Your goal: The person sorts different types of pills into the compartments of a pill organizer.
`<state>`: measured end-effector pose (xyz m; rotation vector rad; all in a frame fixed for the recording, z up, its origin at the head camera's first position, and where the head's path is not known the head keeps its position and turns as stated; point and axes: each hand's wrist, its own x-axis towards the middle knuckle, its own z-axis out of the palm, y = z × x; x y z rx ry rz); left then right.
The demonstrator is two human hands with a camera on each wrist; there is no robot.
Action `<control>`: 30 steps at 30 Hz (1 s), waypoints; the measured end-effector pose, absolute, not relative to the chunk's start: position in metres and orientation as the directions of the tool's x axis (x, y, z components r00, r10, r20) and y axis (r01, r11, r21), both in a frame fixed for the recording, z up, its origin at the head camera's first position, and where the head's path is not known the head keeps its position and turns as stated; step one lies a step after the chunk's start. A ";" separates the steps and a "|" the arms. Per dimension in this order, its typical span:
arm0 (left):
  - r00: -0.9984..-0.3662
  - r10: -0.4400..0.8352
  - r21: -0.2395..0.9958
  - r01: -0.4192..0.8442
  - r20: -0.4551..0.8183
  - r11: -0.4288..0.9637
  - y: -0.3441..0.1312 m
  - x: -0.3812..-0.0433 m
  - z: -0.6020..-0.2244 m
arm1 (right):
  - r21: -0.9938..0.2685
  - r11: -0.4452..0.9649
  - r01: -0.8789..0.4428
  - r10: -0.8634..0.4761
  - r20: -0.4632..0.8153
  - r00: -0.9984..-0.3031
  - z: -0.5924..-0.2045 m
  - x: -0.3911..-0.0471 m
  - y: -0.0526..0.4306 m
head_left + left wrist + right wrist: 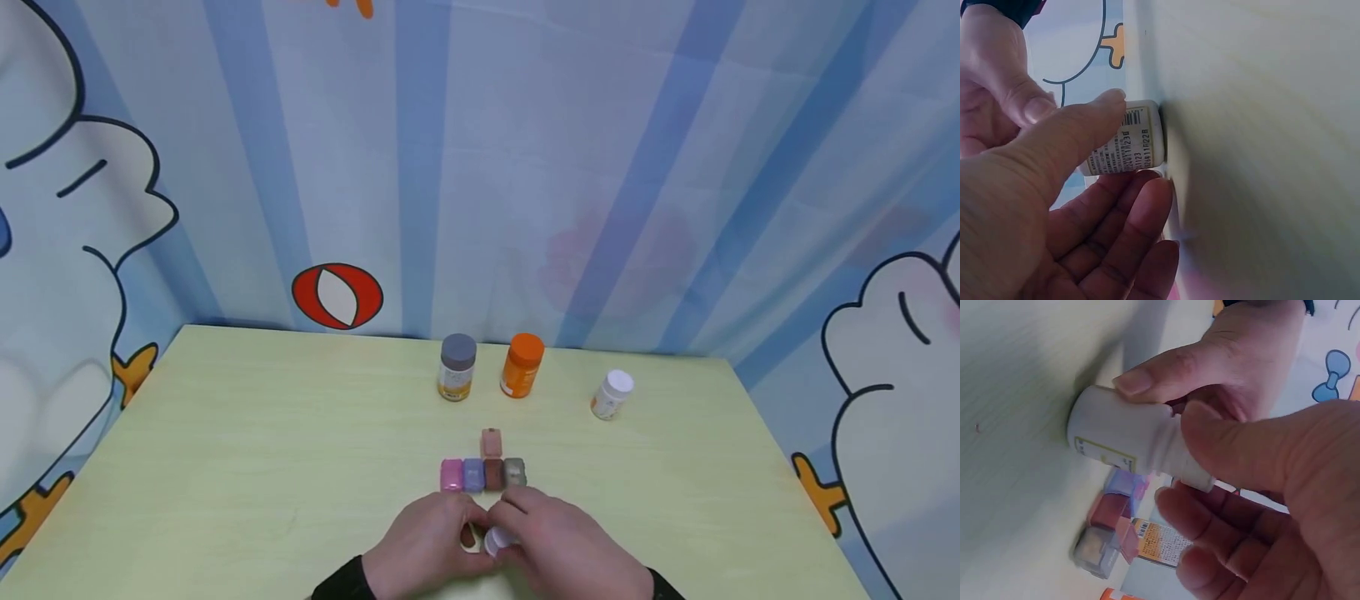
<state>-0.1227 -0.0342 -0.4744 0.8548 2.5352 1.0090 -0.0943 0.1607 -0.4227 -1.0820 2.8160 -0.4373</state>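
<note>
A small white bottle [1116, 428] with a printed label is held between both hands, its base close to the tabletop. My left hand [431, 533] grips the bottle's body, thumb on one side and fingers on the other. On the cap [1186, 459], my right hand [570, 546] pinches with thumb and fingers. The cap sits on the bottle's neck. In the head view the hands cover most of the bottle. Just beyond them stand a pink cube [452, 475], a blue-violet cube [473, 475], a brown cube [493, 475] and a grey see-through cube [514, 472] in a row.
A dusty pink cube [491, 443] stands behind the brown one. Farther back are a grey-capped bottle [457, 368], an orange bottle [522, 367] and another white bottle [612, 395]. A blue striped curtain [480, 167] hangs behind the pale table [262, 450].
</note>
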 end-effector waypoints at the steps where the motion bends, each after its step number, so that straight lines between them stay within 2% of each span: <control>1: -0.786 0.617 0.698 0.418 -0.044 0.582 -0.034 -0.123 -0.474 | -0.302 0.699 -0.648 -0.672 0.034 -0.740 -0.421 -0.094 0.162; 4: -0.788 0.614 0.699 0.412 -0.049 0.584 -0.035 -0.123 -0.473 | -0.314 0.707 -0.634 -0.648 0.072 -0.758 -0.418 -0.098 0.169; 9: -0.798 0.602 0.697 0.408 -0.043 0.590 -0.035 -0.121 -0.472 | -0.342 0.771 -0.538 -0.523 0.143 -0.840 -0.428 -0.119 0.198; 13: -0.801 0.597 0.698 0.402 -0.046 0.593 -0.035 -0.119 -0.472 | -0.357 0.856 -0.374 -0.364 0.097 -0.926 -0.444 -0.135 0.226; 18: -0.800 0.598 0.697 0.404 -0.045 0.593 -0.035 -0.118 -0.473 | -0.328 0.910 -0.254 -0.254 0.044 -0.966 -0.463 -0.146 0.251; 25: -0.797 0.599 0.709 0.381 -0.073 0.593 -0.034 -0.119 -0.473 | -0.297 0.919 -0.261 -0.242 0.100 -0.965 -0.470 -0.142 0.258; 30: -0.794 0.603 0.711 0.377 -0.083 0.594 -0.035 -0.120 -0.472 | -0.386 0.843 -0.376 -0.387 0.052 -0.921 -0.462 -0.123 0.231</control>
